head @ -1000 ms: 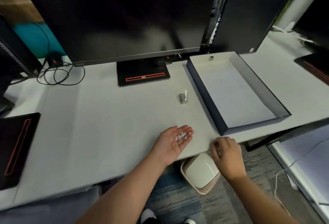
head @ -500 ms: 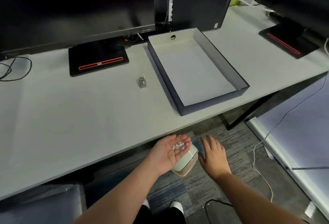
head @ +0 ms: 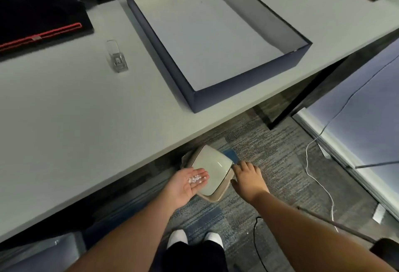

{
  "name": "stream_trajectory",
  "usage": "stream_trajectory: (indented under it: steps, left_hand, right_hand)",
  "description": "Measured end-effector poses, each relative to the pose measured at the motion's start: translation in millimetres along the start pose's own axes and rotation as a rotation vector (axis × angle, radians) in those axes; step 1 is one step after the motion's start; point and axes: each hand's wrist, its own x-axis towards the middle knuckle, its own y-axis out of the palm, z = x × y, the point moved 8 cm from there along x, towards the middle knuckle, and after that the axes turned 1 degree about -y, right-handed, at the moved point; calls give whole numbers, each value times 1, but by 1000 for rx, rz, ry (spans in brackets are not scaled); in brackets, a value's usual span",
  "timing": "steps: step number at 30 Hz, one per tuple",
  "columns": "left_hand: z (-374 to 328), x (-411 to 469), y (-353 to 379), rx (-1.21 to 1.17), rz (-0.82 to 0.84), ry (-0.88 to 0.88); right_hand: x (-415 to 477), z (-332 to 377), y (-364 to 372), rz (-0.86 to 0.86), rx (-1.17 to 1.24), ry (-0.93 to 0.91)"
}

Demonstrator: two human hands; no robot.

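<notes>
**Pellets cupped over the floor bin**

The fingers of the left hand lie straight and close together, palm up. They carry a small heap of white pellets just above the bin's pale swing lid. The right hand has its fingers straight too, tips at the lid's right edge, thumb spread apart.

The bin stands on grey-blue patterned carpet, partly under the front edge of the pale grey desk. On the desk, well apart from the hands, sit an open dark blue box with a pale bottom, a small clear plastic case to its left, and a black monitor foot with a red stripe. A white cable trails over the carpet on the right, and the person's feet show below.

The desk edge and the left hand hide the bin's left side. The pellets are too small to tell what they are. The frame cuts off the monitor foot.
</notes>
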Motion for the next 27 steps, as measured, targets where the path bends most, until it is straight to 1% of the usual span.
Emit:
stream_trajectory:
  steps: [5,9,15,17,22,27]
  left_hand:
    - [20,61,-39,32,-83,-40]
    - [31,107,-62,42,-154,-45]
    - [39,151,-77,45,-229,-43]
    - [44,158,-79,59,-259,-58]
    - [58,171,-86,68,-317,-100]
    - [57,186,-73,24,-311,-146]
  right_hand:
    - [39,1,54,77,212,31]
    - [72,6,79,50,251,7]
    - [108,9,92,32,161,38]
    - [113,9,91,4,125,54]
    - [114,11,82,-129,-7,113]
    - [115,12,82,-189,-60,156]
